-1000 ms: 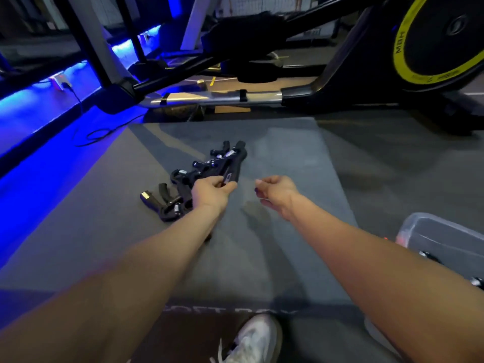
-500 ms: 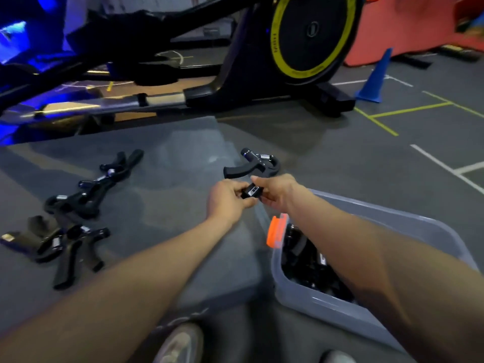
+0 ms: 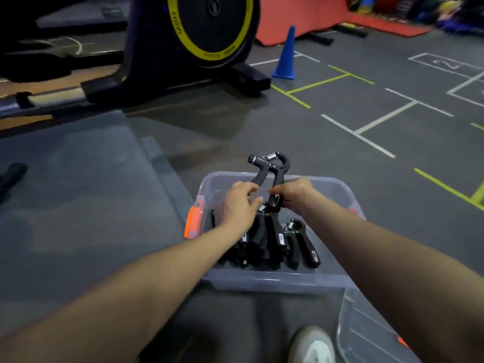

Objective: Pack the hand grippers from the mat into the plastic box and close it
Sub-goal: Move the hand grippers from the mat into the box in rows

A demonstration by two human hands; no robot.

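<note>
A black hand gripper (image 3: 269,169) with a steel spring is held over the far end of the clear plastic box (image 3: 275,280). My right hand (image 3: 294,192) pinches the lower end of one handle. My left hand (image 3: 239,205) touches the other handle with loose fingers. Several black hand grippers (image 3: 272,242) lie packed side by side inside the box. An orange latch (image 3: 192,222) shows on the box's left side. One more dark gripper end (image 3: 11,175) lies on the grey mat (image 3: 78,205) at the far left edge.
The box's clear lid (image 3: 366,328) lies on the floor at the lower right. My shoe (image 3: 313,347) stands just in front of the box. An exercise machine with a yellow-ringed wheel (image 3: 209,30) stands behind. A blue cone (image 3: 285,55) and floor lines lie to the right.
Both hands carried one gripper from beside the mat to above the box. The view swung right, so the pile on the mat has almost left the frame.
</note>
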